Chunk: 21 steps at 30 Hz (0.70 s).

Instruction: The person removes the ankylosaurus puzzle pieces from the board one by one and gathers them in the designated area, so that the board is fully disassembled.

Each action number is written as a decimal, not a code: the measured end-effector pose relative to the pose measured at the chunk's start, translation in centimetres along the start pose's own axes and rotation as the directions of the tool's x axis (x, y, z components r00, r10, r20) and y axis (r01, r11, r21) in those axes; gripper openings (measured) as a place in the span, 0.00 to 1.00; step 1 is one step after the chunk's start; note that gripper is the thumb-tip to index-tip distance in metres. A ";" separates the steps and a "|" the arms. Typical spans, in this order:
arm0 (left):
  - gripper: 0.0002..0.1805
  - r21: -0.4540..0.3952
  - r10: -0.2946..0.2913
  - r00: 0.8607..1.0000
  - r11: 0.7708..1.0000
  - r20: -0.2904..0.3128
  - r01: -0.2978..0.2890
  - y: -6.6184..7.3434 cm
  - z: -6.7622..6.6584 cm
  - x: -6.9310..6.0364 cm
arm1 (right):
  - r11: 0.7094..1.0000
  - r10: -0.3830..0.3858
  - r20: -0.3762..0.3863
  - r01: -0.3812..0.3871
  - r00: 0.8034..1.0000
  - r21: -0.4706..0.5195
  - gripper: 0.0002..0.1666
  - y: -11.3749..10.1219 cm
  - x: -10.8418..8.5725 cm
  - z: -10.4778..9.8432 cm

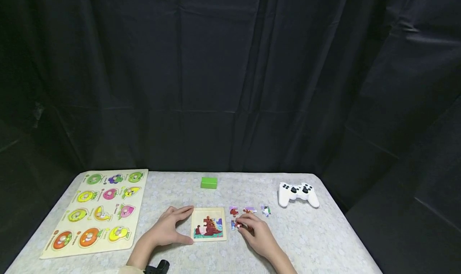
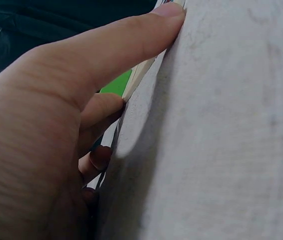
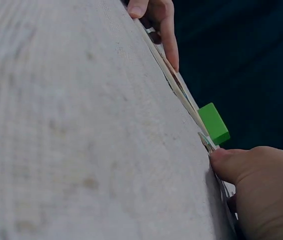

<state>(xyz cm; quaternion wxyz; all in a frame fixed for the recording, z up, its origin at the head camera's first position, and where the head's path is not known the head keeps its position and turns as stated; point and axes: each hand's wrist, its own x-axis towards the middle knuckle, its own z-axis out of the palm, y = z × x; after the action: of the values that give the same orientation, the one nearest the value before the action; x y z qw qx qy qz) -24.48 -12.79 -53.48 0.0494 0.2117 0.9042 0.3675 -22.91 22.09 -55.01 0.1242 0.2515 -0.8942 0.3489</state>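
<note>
A small wooden jigsaw tray (image 1: 208, 208) lies on the table, partly filled with pieces that form a dark red animal. My left hand (image 1: 169, 227) is spread along its left side, index fingertip at the upper corner and thumb at the lower one. In the left wrist view the thumb (image 2: 106, 52) reaches to the tray's edge. Right of the tray, my right hand (image 1: 257, 234) pinches a jigsaw piece (image 1: 233, 225) near the tabletop, its far part hidden by the fingers. Loose jigsaw pieces (image 1: 233, 211) lie just beyond this hand, including a green and white one (image 1: 266, 211).
A green block (image 1: 209, 183) lies behind the tray. On the left is a large fruit puzzle board (image 1: 135, 226). A white game controller (image 1: 297, 194) rests at the back right. Black curtains (image 1: 216, 86) hang behind the table (image 1: 317, 242).
</note>
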 end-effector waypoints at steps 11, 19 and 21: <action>0.58 0.000 -0.010 1.000 1.000 -0.005 0.010 0.0 0.0 0.0 | 1.000 0.016 0.019 -0.016 1.000 0.014 0.14 -0.1 0.0 -0.1; 0.58 0.001 0.004 1.000 1.000 -0.002 -0.004 -0.1 0.0 0.0 | 0.999 0.045 0.041 -0.045 0.998 0.004 0.15 -0.1 0.0 -0.1; 0.58 0.000 0.007 1.000 1.000 -0.004 -0.007 -0.1 0.0 0.0 | 0.998 0.056 0.050 -0.057 0.997 0.017 0.15 -0.1 0.1 -0.2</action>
<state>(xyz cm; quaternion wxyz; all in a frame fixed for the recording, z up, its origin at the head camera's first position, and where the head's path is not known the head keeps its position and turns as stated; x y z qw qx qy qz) -24.58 -12.90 -53.54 0.0463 0.2141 0.9035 0.3683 -22.92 22.14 -54.83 0.0897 0.2356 -0.9005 0.3543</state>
